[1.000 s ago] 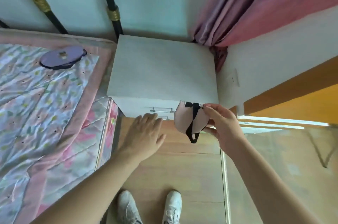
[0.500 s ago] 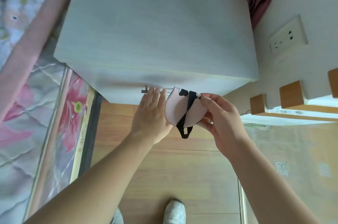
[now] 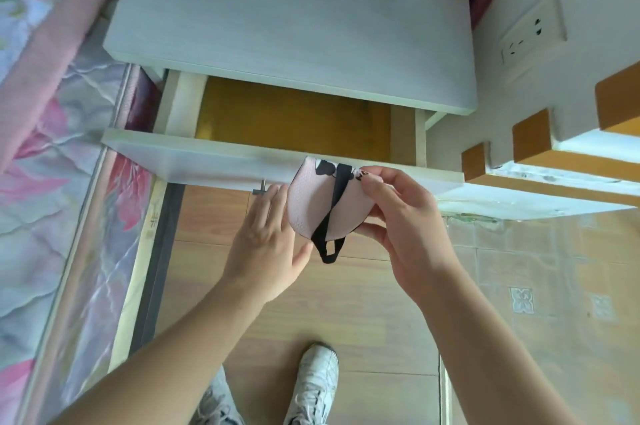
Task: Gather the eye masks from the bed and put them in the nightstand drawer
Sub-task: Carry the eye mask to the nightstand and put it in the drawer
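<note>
A: At centre frame, what do the hands hold?

B: The right hand (image 3: 398, 216) pinches a folded pale-pink fabric eye mask with a black elastic strap (image 3: 322, 206). The left hand (image 3: 268, 237) lies spread open just beside it, fingertips by the small metal drawer handle (image 3: 260, 187), gripping nothing.

A: And the mask's position?

B: In front of the white drawer front (image 3: 194, 157), outside the open drawer with its yellow-brown floor (image 3: 287, 116), under the white wooden nightstand top (image 3: 294, 12).

A: Risks?

B: The dangling strap loop may catch on the drawer front. Released early, the mask would likely fall to the wooden floor (image 3: 346, 303). The drawer looks only partly open, so the gap is narrow.
</note>
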